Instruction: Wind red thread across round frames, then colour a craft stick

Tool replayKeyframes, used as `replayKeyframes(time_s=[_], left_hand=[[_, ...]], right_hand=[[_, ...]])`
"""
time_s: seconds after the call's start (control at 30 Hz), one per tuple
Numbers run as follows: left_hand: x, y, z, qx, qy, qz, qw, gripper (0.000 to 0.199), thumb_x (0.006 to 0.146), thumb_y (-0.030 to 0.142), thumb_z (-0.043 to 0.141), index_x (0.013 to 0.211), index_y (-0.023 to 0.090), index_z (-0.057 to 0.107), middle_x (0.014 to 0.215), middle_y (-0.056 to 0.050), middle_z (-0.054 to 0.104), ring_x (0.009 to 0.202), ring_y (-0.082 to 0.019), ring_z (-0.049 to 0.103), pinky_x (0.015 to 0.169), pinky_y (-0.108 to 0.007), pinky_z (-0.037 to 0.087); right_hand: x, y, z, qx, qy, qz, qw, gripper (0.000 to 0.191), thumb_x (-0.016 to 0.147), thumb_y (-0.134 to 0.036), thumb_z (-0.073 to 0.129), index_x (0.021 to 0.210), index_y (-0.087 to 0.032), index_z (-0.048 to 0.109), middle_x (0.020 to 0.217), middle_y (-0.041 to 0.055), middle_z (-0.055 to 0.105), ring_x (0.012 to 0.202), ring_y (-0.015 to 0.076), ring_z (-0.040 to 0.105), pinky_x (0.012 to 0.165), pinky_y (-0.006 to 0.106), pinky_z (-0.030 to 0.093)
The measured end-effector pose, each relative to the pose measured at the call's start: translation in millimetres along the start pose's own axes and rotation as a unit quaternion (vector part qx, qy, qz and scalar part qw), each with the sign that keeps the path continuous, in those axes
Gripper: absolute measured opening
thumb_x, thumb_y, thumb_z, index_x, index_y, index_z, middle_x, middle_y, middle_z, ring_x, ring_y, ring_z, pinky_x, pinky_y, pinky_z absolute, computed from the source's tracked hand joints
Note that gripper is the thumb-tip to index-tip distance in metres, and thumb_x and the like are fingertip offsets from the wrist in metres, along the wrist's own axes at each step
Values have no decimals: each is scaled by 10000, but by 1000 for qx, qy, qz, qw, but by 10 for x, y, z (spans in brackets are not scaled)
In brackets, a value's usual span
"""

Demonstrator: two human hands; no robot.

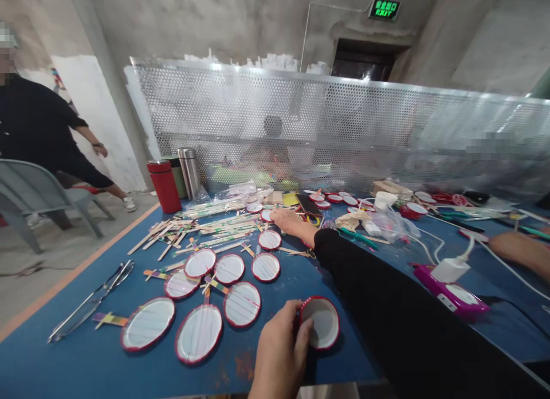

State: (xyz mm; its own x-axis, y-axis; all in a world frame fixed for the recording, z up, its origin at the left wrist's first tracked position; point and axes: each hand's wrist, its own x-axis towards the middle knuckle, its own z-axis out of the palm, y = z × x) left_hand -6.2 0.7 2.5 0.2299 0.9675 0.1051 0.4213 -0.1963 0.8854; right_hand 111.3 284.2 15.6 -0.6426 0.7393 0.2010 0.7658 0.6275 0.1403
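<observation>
Left grip [279,347] clenches a red-rimmed disc [322,323] at 6 o'clock — right grip [292,222] lies released at 12 o'clock, just beside another red-rimmed disc [266,215]

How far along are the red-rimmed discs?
Done-looking: red-rimmed white discs with coloured stick handles lie on the blue table. In hand: the left hand grips a red-rimmed disc, no handle showing. Remaining: loose wooden craft sticks, more discs further back.

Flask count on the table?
3, side by side at the far left corner of the blue table: a red flask, an olive-green one just behind it, and a stainless steel one. Others could be hidden among the clutter.
</observation>
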Motion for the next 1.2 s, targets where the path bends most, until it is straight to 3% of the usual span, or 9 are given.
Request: replayKeyframes(time_s=[0.13,0.27,0.6,0.93,1.07,1.2], left_hand=[[18,46,-14,36,-6,-15,999,236,852,216,469,1036,218,617,896,-38,714,828,-191,651,712,-260,441],[19,77,-15,69,-18,-26,997,273,848,207,471,1081,215,615,953,-55,721,886,-224,659,745,-294,450],[43,89,-22,83,-38,-42,995,293,854,225,477,1117,215,606,986,-68,721,922,-237,658,766,-306,452],[34,62,-14,74,-28,-40,996,277,852,236,484,1098,226,613,989,-51,722,913,-224,660,764,-294,448],[40,56,-13,76,-26,-39,996,277,856,238,478,1096,220,615,997,-57,722,921,-231,661,773,-303,451],[39,59,-13,77,-18,-30,996,274,859,239,476,1096,227,614,999,-51,723,912,-223,663,767,-293,453]], right_hand=[[61,42,-77,104,11,40,994,292,920,-306,561,1176,-163,566,1191,85,584,1001,207,605,844,414,515],[68,189,-204,232,16,87,969,299,915,-308,569,1173,-156,564,1170,79,592,986,206,611,828,412,521],[-87,271,-331,527,-6,175,831,253,921,-301,564,1115,-141,582,1045,57,628,838,157,637,710,331,551],[-124,238,-526,697,72,203,684,282,921,-308,563,1153,-148,568,1108,70,612,902,179,630,758,364,544],[-123,220,-590,722,99,207,653,267,923,-317,558,1123,-141,579,1067,63,624,861,165,635,732,345,546],[-169,196,-707,723,131,186,652,228,931,-327,542,1034,-131,594,950,46,656,782,147,647,691,318,544]])
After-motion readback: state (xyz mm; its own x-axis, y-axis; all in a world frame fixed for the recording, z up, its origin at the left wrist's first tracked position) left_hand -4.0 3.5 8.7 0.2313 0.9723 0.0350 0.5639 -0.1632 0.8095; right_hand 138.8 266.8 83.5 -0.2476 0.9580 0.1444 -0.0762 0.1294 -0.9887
